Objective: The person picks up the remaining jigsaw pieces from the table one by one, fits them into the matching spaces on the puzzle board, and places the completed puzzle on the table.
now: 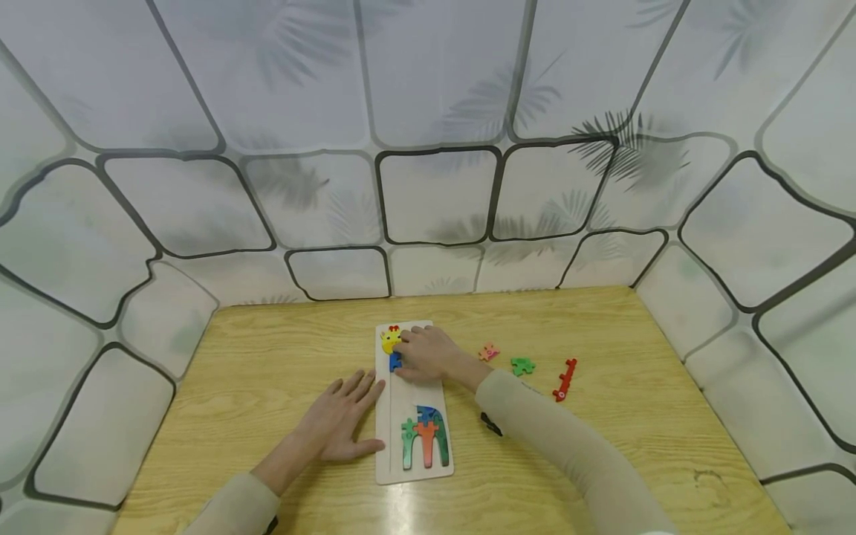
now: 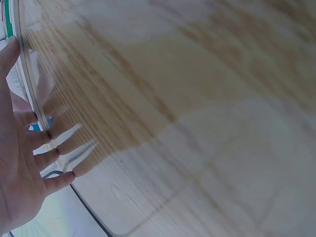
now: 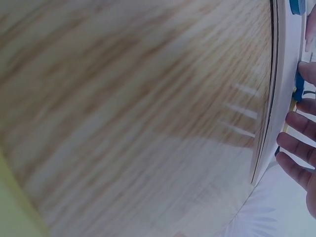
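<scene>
A pale wooden puzzle board [image 1: 404, 394] lies on the table, with a yellow giraffe-head piece [image 1: 389, 340] at its far end. My right hand [image 1: 431, 353] reaches over the upper part of the board and pinches a blue puzzle piece [image 1: 394, 362] just below the head. In the right wrist view, thumb and index finger stand at either end of that blue piece [image 3: 299, 84]. Green, orange and blue leg and body pieces [image 1: 426, 435] sit in the near end. My left hand [image 1: 344, 416], fingers spread, rests against the board's left edge; the left wrist view shows its fingers straight.
To the right of the board lie a pink piece [image 1: 489, 351], a green piece [image 1: 522, 365] and a long red piece [image 1: 565, 380]. A patterned white wall covering [image 1: 438, 197] rises behind the wooden table [image 1: 281, 342] and along both sides.
</scene>
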Demonstrator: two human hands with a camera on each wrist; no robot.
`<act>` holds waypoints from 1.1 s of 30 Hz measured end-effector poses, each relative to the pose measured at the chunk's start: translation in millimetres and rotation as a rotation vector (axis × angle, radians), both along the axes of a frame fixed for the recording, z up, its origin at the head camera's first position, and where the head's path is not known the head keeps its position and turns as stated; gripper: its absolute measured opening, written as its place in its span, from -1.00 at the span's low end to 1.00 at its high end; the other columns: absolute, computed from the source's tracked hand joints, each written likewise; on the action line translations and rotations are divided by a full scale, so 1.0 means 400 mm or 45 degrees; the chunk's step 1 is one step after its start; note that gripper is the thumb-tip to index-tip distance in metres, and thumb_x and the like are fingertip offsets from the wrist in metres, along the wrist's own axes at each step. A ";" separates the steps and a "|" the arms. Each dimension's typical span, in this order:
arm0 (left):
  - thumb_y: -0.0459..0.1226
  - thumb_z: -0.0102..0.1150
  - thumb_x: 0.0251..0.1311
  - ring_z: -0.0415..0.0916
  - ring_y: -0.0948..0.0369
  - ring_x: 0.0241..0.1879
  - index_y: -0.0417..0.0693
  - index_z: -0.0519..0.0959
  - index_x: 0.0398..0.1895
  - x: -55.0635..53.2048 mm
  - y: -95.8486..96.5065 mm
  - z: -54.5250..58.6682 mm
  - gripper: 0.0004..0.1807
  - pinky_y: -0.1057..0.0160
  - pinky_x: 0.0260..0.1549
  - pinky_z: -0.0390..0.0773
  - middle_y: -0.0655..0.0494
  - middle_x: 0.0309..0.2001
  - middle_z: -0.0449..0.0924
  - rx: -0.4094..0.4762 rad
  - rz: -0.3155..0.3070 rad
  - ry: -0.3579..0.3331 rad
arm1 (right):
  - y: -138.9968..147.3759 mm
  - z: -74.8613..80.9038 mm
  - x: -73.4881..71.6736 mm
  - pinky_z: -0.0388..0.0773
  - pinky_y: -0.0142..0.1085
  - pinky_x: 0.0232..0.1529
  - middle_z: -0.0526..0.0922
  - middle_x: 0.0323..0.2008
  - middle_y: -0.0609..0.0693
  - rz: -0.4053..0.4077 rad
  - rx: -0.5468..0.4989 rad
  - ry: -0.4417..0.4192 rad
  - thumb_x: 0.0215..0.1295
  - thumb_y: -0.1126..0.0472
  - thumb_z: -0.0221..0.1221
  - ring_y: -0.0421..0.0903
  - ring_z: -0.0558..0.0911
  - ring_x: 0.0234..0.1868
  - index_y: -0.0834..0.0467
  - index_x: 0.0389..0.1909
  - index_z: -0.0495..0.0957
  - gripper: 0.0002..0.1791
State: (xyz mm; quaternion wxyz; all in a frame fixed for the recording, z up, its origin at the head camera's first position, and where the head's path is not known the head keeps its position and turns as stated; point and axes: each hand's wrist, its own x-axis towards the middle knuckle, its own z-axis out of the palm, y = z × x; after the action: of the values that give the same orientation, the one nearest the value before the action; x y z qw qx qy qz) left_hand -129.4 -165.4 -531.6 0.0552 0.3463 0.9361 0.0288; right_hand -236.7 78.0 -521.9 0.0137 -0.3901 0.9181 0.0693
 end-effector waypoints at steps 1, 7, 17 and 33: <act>0.51 -0.05 0.28 0.19 -0.17 0.63 -0.03 0.14 0.70 0.000 0.000 0.000 0.14 -0.30 0.44 0.42 -0.15 0.67 0.16 -0.002 0.000 0.000 | 0.000 0.000 0.000 0.70 -0.10 0.17 0.66 0.20 -0.05 0.002 -0.007 -0.002 0.53 -0.36 0.04 -0.05 0.68 0.19 -0.07 0.36 0.59 -0.38; 0.52 -0.06 0.28 0.19 -0.16 0.64 -0.03 0.14 0.70 0.000 0.000 0.000 0.14 -0.29 0.44 0.42 -0.14 0.67 0.16 -0.007 0.005 -0.005 | 0.002 0.001 -0.002 0.70 -0.11 0.15 0.68 0.19 -0.05 0.004 -0.042 -0.005 0.51 -0.35 0.07 -0.05 0.69 0.18 -0.05 0.31 0.61 -0.40; 0.51 -0.04 0.28 0.20 -0.17 0.63 -0.04 0.15 0.69 0.002 0.002 0.004 0.13 -0.30 0.44 0.42 -0.15 0.66 0.17 -0.002 0.005 -0.002 | 0.002 -0.001 -0.002 0.71 -0.12 0.14 0.68 0.19 -0.06 0.008 -0.020 0.013 0.51 -0.38 0.04 -0.06 0.69 0.17 -0.08 0.33 0.61 -0.38; 0.52 -0.05 0.27 0.19 -0.18 0.63 -0.03 0.14 0.69 0.001 0.000 -0.003 0.14 -0.30 0.44 0.41 -0.16 0.67 0.15 -0.006 0.004 0.003 | -0.003 -0.005 -0.004 0.68 -0.11 0.18 0.67 0.21 -0.07 -0.019 -0.037 -0.021 0.50 -0.36 0.08 -0.06 0.67 0.20 -0.06 0.33 0.59 -0.38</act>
State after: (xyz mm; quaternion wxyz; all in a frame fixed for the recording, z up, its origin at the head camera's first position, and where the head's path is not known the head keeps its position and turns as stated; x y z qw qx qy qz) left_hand -129.1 -165.3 -532.6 0.0549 0.3447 0.9367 0.0264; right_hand -238.3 76.9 -524.1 0.0160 -0.3841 0.9217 0.0526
